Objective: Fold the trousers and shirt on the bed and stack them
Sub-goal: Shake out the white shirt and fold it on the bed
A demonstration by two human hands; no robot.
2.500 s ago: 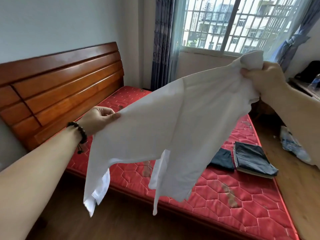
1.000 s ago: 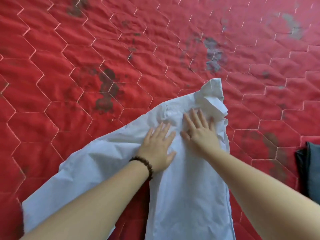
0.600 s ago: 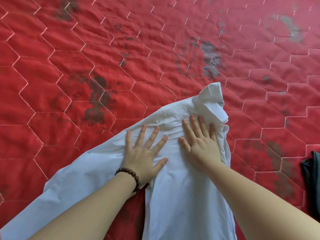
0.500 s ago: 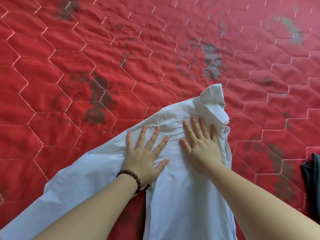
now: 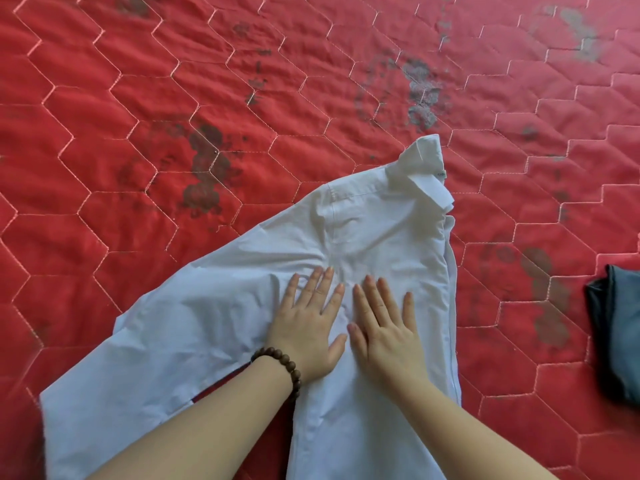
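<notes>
Pressing flat on the white shirt [image 5: 377,237] with both hands, palms down, fingers extended and slightly spread, grip fully open and holding nothing. Left hand [image 5: 310,327], wearing a dark beaded bracelet [image 5: 282,363] at the wrist, resting on the chest area beside the sleeve seam. Right hand [image 5: 384,327] lying just beside it, thumbs almost touching.

Lying spread on the red quilted bed [image 5: 173,98], wrinkled near the armpit, collar [image 5: 424,168] pointing away and partly turned up. Extending one sleeve [image 5: 156,341] down toward the lower left edge. Running the body down under both forearms to the bottom edge.

Showing dark folded trousers [image 5: 620,334] at the far right edge, well apart from the shirt and both hands.
</notes>
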